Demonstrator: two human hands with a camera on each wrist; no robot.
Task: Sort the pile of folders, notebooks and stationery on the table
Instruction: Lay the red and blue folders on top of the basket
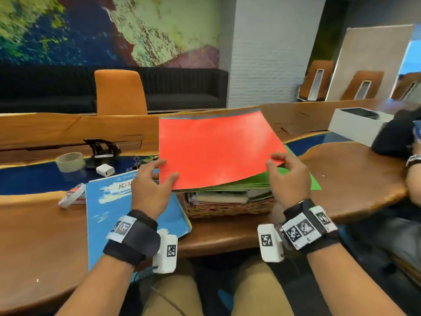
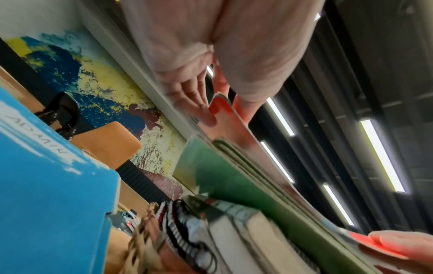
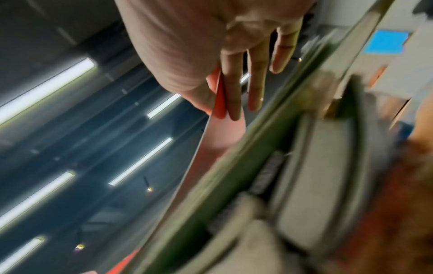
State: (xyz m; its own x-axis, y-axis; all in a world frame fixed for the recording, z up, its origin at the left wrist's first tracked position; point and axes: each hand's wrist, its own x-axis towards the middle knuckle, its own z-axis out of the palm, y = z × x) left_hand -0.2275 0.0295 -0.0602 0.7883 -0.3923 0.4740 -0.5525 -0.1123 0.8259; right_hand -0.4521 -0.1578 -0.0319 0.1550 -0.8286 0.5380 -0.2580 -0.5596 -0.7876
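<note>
A red folder [image 1: 216, 147] is lifted at its near edge, bowing above a stack of green folders [image 1: 293, 174]. That stack lies on a wicker basket [image 1: 227, 208] packed with notebooks. My left hand [image 1: 165, 172] pinches the red folder's near-left corner, thumb on top. My right hand [image 1: 276, 161] pinches its near-right edge. The left wrist view shows the left hand [image 2: 218, 107] with fingers and thumb closed on the red edge above the green folders [image 2: 234, 181]. In the right wrist view my right hand [image 3: 220, 109] clamps the red sheet. A blue folder [image 1: 107, 213] marked ADMIN lies left of the basket.
A tape roll [image 1: 70, 161], a black hole punch [image 1: 102, 148], a white charger [image 1: 105, 169] and binder clips sit at the back left. A white box [image 1: 357, 124] stands far right, beside another person's arm [image 1: 412, 179]. An orange chair [image 1: 119, 92] faces the table.
</note>
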